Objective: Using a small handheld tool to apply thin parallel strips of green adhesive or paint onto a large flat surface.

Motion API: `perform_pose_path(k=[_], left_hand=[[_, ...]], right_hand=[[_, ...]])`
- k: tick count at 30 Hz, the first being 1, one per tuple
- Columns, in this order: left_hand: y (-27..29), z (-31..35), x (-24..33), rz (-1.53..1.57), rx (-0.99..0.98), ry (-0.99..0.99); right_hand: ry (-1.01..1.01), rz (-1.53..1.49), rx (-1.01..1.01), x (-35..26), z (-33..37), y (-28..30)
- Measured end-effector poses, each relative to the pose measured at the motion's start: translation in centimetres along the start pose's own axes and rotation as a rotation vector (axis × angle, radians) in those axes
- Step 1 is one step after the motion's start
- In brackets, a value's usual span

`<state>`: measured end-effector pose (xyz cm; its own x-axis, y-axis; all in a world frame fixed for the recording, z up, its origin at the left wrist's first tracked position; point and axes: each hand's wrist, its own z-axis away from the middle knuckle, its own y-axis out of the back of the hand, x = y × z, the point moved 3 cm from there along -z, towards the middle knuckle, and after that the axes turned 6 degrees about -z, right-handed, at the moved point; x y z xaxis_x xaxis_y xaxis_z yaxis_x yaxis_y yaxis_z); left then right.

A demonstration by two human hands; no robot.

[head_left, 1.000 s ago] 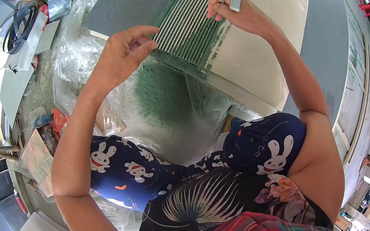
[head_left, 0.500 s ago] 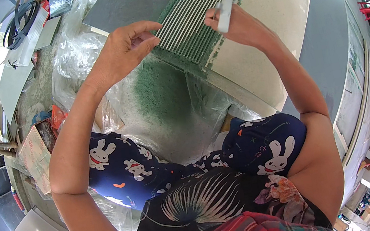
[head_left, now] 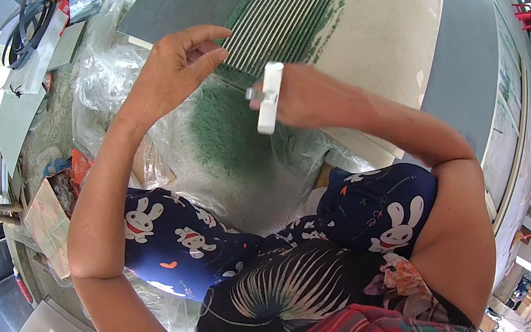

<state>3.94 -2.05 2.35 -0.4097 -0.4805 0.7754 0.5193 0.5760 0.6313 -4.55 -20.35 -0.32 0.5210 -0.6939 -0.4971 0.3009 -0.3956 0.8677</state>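
A row of narrow pale strips [head_left: 279, 11], edged with green powder, lies on a cream board [head_left: 388, 21]. My left hand [head_left: 183, 61] is at the near left end of the strips, its thumb and forefinger apart; the forefinger's tip reaches the outermost strip. Below that end, my right hand [head_left: 299, 94] grips a short white bar-shaped tool [head_left: 271, 98] with a small metal piece on its side. The tool's exact kind cannot be made out, and my right fingers are partly hidden behind it. Green powder [head_left: 225, 130] is heaped on the ground between my knees.
A grey panel [head_left: 191, 4] lies under the cream board. Crumpled clear plastic sheeting [head_left: 99, 81] covers the ground on the left, near a coil of black strip [head_left: 29, 33] and a cardboard piece [head_left: 46, 218]. A red stool [head_left: 525, 15] stands far right.
My right hand has swept the white tool from over the strips down and left, past the board's near edge. Green powder along the strips' right side looks thinner. My left hand has barely moved.
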Motion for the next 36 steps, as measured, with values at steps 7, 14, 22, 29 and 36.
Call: perform_pose_path(k=[7,14,22,29,36], left_hand=[[0.3,0.4,0.1,-0.013,0.029,0.014],[0.2,0.4,-0.2,0.008,0.046,-0.024],[0.1,0.2,0.0,-0.026,0.03,-0.008],[-0.1,0.2,-0.2,-0.037,0.034,-0.015],[0.0,0.2,-0.7,-0.028,0.029,-0.028]], right_hand=[[-0.266,-0.512,0.148,1.8,0.0,2.2],[-0.399,-0.435,0.416,7.7,1.0,6.4],[-0.436,-0.438,0.467,9.4,0.9,5.6],[-0.417,-0.093,0.348,8.3,0.1,5.0],[-0.331,-0.02,0.135,4.3,-0.2,1.6]])
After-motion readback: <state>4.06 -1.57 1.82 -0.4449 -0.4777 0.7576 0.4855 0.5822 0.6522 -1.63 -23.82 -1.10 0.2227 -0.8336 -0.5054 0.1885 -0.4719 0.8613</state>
